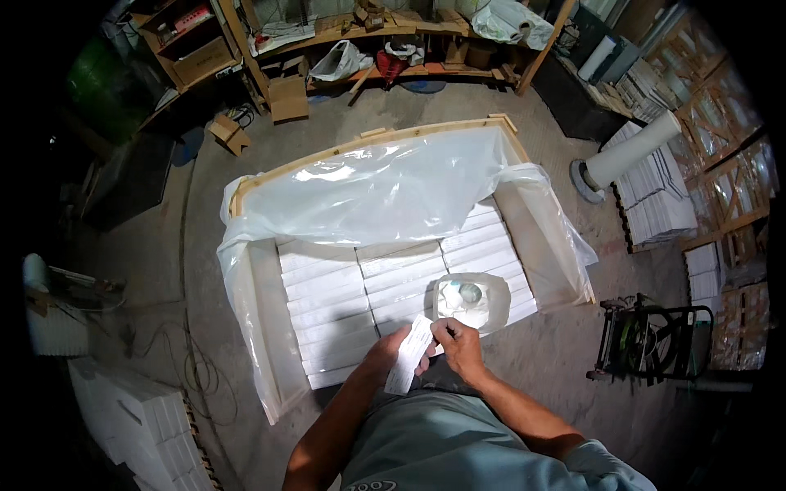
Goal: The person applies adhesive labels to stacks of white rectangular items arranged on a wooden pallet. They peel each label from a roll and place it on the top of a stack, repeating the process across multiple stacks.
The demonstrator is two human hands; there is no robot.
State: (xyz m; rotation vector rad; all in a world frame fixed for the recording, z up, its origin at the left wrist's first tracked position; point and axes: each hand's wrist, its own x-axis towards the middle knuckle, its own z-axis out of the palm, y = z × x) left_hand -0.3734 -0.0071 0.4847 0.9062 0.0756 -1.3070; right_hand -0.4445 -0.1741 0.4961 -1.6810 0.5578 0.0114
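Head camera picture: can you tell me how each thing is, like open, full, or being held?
Wooden crate: open, lined with clear plastic sheet.
White flat boxes: packed in rows inside the crate.
Clear bag: lying on the boxes, with small items inside.
White paper slip: held by both hands.
Left hand: gripping the slip.
Right hand: pinching the slip.

Storeroom-workshop: cluttered wooden shelves (360,33), stacked boxes (655,196).

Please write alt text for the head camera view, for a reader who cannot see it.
A person's left hand and right hand hold a slim white paper strip above a plastic-lined wooden crate packed with rows of flat white boxes. A small clear plastic bag lies on the boxes, on a concrete workshop floor.
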